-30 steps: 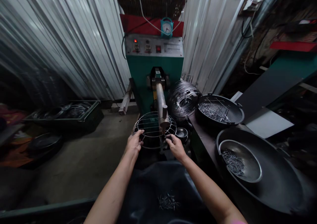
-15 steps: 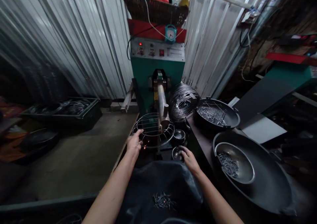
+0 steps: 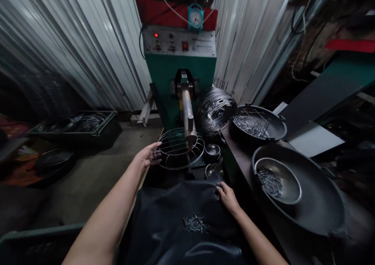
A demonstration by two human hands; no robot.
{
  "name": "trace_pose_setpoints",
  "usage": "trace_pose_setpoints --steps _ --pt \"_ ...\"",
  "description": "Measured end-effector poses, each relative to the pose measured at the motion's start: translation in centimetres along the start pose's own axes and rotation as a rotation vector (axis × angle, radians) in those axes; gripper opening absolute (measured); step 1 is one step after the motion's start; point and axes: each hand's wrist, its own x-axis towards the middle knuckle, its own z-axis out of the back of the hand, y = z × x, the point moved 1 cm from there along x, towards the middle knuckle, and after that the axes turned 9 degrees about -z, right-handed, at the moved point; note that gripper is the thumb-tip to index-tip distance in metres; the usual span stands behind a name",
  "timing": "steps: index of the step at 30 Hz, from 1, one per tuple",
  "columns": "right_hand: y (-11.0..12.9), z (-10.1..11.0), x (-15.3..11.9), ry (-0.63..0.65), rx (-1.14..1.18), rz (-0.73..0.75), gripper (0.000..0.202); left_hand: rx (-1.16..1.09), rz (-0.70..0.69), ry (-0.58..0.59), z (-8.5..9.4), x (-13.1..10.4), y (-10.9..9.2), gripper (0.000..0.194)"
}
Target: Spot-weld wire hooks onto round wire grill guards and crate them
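A round wire rack (image 3: 175, 166) sits under the metal arm (image 3: 188, 112) of a green machine (image 3: 164, 67). At the rack's left rim is my left hand (image 3: 150, 155), its fingers apart and the fingertips by the wire. My right hand (image 3: 227, 194) has its fingers closed on the edge of the black apron (image 3: 166, 210), just below a small metal bowl (image 3: 213, 169). Short metal pieces (image 3: 195, 222) lie in a small pile on the apron over my lap.
Right of the machine stand a wire coil (image 3: 216, 110), a dark pan (image 3: 252, 124) of wire pieces and a large wok (image 3: 319, 202) holding a steel bowl (image 3: 293, 187). A green crate (image 3: 105, 128) is on the floor at left.
My left hand has shifted left and its fingers have spread. My right hand has moved from the small bowl down to the apron. The sparks are gone, and the view has tilted downward.
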Motion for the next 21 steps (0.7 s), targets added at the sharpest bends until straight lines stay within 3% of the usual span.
trace_pose_setpoints --steps 3,7,9,11,15,17,21 --pt "0.4 0.2 -0.2 0.03 0.181 -0.113 0.019 0.047 0.071 0.032 -0.7 0.6 0.3 0.029" --pt "0.7 1.2 -0.5 0.167 0.624 -0.416 0.027 -0.038 0.043 0.039 -0.7 0.2 1.5 0.026" --pt "0.9 1.7 -0.5 0.216 0.744 -0.472 0.026 -0.066 0.066 0.033 -0.6 -0.2 1.9 0.024" --pt "0.9 1.8 -0.6 0.235 0.683 -0.472 0.021 -0.085 0.098 0.016 -0.6 -0.6 2.1 0.023" --pt "0.5 1.0 -1.0 0.214 0.271 -0.367 0.007 -0.152 0.106 0.024 -0.8 -1.2 2.2 0.021" --pt "0.6 0.5 -1.1 0.284 0.158 -0.333 0.007 -0.188 0.094 0.045 -0.9 -1.4 2.2 0.024" --pt "2.6 0.1 -0.7 0.49 0.324 -0.404 0.012 -0.249 0.014 0.053 -0.8 -1.7 2.3 0.034"
